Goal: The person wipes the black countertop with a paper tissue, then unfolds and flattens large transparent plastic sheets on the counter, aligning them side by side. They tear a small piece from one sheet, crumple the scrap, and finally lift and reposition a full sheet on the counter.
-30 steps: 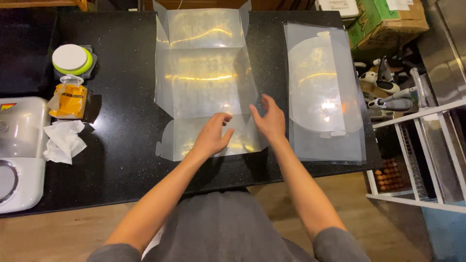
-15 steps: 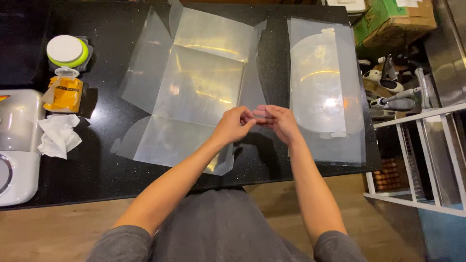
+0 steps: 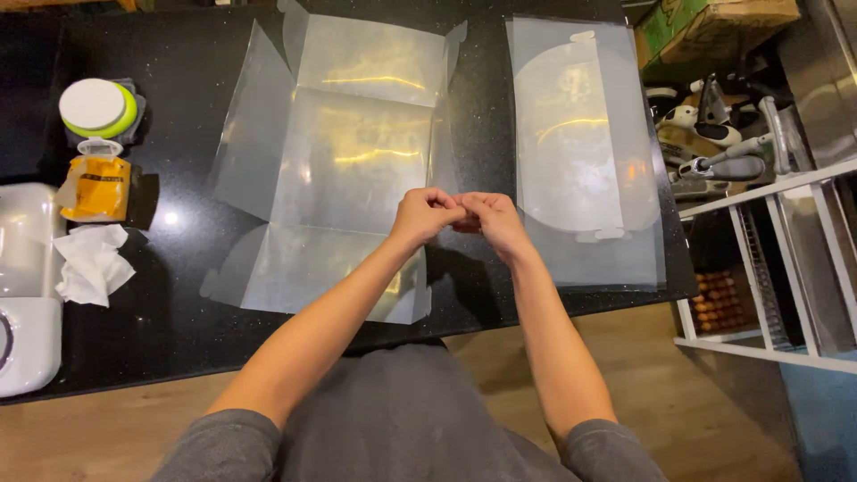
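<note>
A large clear plastic sheet (image 3: 348, 170), creased into panels with side flaps, lies spread on the black counter (image 3: 178, 54). My left hand (image 3: 424, 214) and my right hand (image 3: 495, 223) meet fingertip to fingertip at the sheet's right edge. Both are closed and pinch a narrow clear flap between them. The flap itself is hard to make out behind the fingers. The left side flap of the sheet stands slightly lifted. To the right lies a second flat clear sheet (image 3: 580, 152) with a rounded panel, close beside my right hand but not touched.
At the counter's left stand a container with a white lid (image 3: 96, 107), a yellow-labelled jar (image 3: 96, 186), a crumpled tissue (image 3: 89, 263) and a white appliance (image 3: 27, 303). A cardboard box (image 3: 714, 22), tools and a white rack (image 3: 777, 268) are off the right edge.
My hands left the sheet's lower panel, where they lay flat, and came together pinching at its right edge. The sheet shifted left and turned slightly, with its side flaps now unfolded.
</note>
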